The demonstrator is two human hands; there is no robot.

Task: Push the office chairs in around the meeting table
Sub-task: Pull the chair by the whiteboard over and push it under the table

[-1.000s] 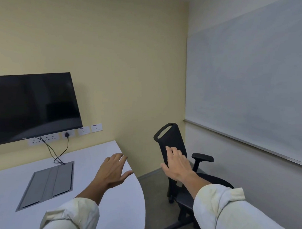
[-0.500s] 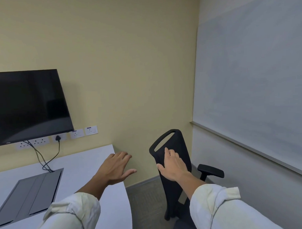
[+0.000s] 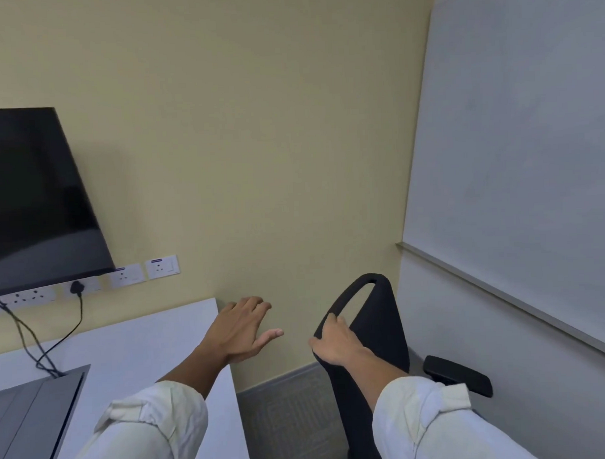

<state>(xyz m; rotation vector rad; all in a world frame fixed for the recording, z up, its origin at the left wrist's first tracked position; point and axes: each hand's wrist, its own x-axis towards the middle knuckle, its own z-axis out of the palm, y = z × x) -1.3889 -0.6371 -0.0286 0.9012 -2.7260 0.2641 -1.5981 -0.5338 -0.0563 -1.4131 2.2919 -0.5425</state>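
A black office chair stands in the room's far right corner, its back turned toward me and one armrest sticking out on the right. My right hand is closed over the left edge of the chair's backrest, just below the handle loop at its top. The white meeting table lies to the left, with a strip of floor between it and the chair. My left hand hovers flat with spread fingers over the table's right corner, holding nothing. The chair's seat and base are hidden behind my right sleeve.
A black wall screen hangs at left above a row of sockets, with cables running down to a grey hatch in the table. A whiteboard covers the right wall close behind the chair. Grey carpet shows between table and chair.
My right hand went from hovering open in front of the chair back to gripping its left edge. My view has moved closer and swung right. The left hand stays open above the table.
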